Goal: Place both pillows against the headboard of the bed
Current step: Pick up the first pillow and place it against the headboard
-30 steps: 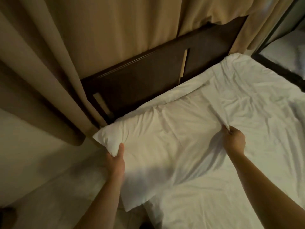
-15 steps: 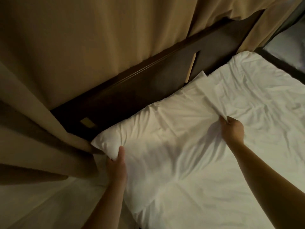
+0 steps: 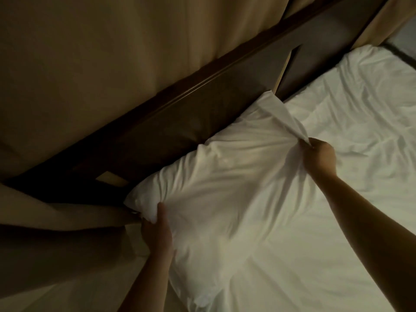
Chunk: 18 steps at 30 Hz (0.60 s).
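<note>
While the pillow (image 3: 227, 188) is gripped at both ends, its near long edge is seen hanging toward the camera over the side of the bed (image 3: 360, 113). The left hand (image 3: 157, 228) is closed around the pillow's left corner, thumb laid on top of the fabric and the fingers hidden beneath. The right hand (image 3: 323, 156) is clenched on a bunched fold at the opposite end, from which a loose flap of the pillowcase is drawn up toward the headboard (image 3: 202, 109). Both hands are thus occupied with the same pillow, and neither is free.

The pillow's long axis is laid roughly parallel to the dark headboard, running from lower left to upper right. Its far long edge appears to be touching the board, or to lie just beside it; the dim light does not allow the two to be told apart. The pillow lies ahead of both hands, the headboard lying beyond it again, so a push away from the body is judged to be what the coming move calls for. The left hand is the nearer to the camera, the right being extended farther up the bed.

Only one pillow can be made out; the second is not seen. Beyond the headboard, beige curtains (image 3: 101, 52) are hung.
</note>
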{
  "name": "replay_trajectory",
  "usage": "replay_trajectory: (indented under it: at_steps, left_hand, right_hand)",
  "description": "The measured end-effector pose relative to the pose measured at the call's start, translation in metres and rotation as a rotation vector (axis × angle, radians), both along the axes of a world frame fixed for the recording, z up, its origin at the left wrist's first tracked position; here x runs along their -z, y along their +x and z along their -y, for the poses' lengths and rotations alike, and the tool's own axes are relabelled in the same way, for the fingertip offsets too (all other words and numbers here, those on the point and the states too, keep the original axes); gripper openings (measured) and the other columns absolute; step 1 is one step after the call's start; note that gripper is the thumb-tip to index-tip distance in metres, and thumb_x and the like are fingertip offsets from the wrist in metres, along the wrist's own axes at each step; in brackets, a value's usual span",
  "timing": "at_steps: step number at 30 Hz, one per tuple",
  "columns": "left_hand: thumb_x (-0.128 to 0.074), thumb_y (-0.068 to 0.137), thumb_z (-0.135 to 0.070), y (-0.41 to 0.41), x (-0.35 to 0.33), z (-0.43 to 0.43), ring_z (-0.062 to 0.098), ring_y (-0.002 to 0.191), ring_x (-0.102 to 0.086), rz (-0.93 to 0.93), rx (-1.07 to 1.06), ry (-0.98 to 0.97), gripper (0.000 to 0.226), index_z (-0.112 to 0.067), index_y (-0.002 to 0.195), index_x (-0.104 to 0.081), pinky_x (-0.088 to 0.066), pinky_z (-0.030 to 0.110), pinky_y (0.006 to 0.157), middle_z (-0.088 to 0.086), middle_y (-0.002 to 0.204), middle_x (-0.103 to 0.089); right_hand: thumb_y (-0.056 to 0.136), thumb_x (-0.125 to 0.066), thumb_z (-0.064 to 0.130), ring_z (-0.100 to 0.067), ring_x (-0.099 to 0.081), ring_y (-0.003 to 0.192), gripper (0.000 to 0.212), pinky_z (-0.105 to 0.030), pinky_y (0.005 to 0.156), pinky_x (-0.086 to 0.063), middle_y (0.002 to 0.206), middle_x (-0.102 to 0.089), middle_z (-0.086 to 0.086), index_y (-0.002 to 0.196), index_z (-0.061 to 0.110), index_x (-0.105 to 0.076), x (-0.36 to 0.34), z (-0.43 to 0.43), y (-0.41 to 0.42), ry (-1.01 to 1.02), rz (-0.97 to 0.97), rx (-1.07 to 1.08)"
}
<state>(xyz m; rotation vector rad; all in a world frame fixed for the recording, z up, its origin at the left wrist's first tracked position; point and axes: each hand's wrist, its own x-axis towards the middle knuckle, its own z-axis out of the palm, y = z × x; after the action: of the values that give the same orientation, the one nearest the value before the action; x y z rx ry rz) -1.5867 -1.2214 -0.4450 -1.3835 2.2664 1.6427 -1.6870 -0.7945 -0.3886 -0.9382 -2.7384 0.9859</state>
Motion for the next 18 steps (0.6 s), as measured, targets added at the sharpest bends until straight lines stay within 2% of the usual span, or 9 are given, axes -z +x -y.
replay_trajectory:
  at_steps: [3,5,6,8,9,11,14,18]
  left_hand:
    - [-0.064,0.093,-0.059,-0.003,0.014,0.005,0.041,0.138,-0.05,0.053,0.01,-0.015,0.085,-0.006,0.156,-0.042,-0.043,0.043,0.11,0.021,0.156,-0.048]
    - [-0.063,0.087,-0.071,-0.002,0.027,0.009,0.04,0.138,-0.05,0.148,0.019,0.043,0.097,-0.009,0.158,-0.039,-0.044,0.046,0.113,0.02,0.157,-0.047]
    - [-0.062,0.083,-0.077,-0.003,0.031,0.01,0.04,0.137,-0.05,0.206,0.023,0.083,0.105,-0.009,0.158,-0.037,-0.044,0.048,0.113,0.02,0.156,-0.047]
    - [-0.061,0.08,-0.082,-0.008,0.036,0.01,0.041,0.136,-0.051,0.273,0.035,0.089,0.112,-0.006,0.158,-0.035,-0.045,0.049,0.112,0.022,0.156,-0.046]
    - [-0.061,0.083,-0.079,-0.01,0.037,0.008,0.044,0.137,-0.049,0.282,0.044,0.025,0.109,-0.005,0.158,-0.034,-0.044,0.05,0.112,0.024,0.156,-0.045]
    - [-0.061,0.092,-0.065,-0.014,0.033,0.004,0.049,0.136,-0.048,0.28,0.108,-0.239,0.092,-0.002,0.156,-0.036,-0.042,0.053,0.109,0.029,0.154,-0.044]
    - [-0.056,0.101,-0.045,-0.018,0.019,-0.01,0.048,0.132,-0.05,0.099,0.28,-0.583,0.067,-0.006,0.154,-0.04,-0.045,0.056,0.103,0.026,0.152,-0.046]
    - [-0.049,0.106,-0.043,-0.037,0.015,-0.031,0.034,0.142,-0.045,-0.138,0.588,-0.761,0.058,-0.012,0.155,-0.042,-0.041,0.051,0.112,0.017,0.156,-0.047]
  right_hand:
    - [0.094,-0.043,0.046,-0.047,-0.064,0.084,0.048,-0.046,0.073,-0.049,0.085,-0.068,-0.029,0.083,0.004,-0.063,0.022,-0.004,-0.005,0.034,0.045,-0.02]
    - [0.093,-0.043,0.049,-0.05,-0.061,0.106,0.052,-0.052,0.091,-0.049,0.112,-0.065,-0.03,0.107,0.003,-0.063,0.042,-0.009,-0.003,0.097,0.23,-0.064]
    - [0.095,-0.047,0.051,-0.049,-0.054,0.12,0.055,-0.056,0.101,-0.043,0.129,-0.059,-0.027,0.125,0.006,-0.057,0.051,-0.01,0.0,0.129,0.332,-0.068]
    - [0.096,-0.053,0.054,-0.047,-0.038,0.138,0.068,-0.062,0.111,-0.03,0.151,-0.043,-0.02,0.149,0.013,-0.04,0.062,-0.006,0.009,0.154,0.423,-0.038]
    - [0.097,-0.053,0.054,-0.046,-0.033,0.142,0.072,-0.063,0.113,-0.027,0.157,-0.037,-0.019,0.154,0.014,-0.035,0.064,0.0,0.014,0.176,0.396,-0.046]
    - [0.099,-0.051,0.053,-0.047,-0.03,0.144,0.074,-0.063,0.115,-0.026,0.162,-0.032,-0.021,0.158,0.013,-0.032,0.066,0.012,0.02,0.239,0.294,-0.118]
    - [0.102,-0.045,0.053,-0.049,-0.029,0.147,0.07,-0.061,0.119,-0.024,0.164,-0.029,-0.023,0.16,0.015,-0.032,0.065,0.033,0.022,0.279,0.204,-0.244]
    - [0.105,-0.029,0.061,-0.042,-0.014,0.155,0.066,-0.06,0.123,-0.014,0.172,-0.014,-0.013,0.164,0.031,-0.018,0.058,0.06,0.01,0.296,0.21,-0.344]
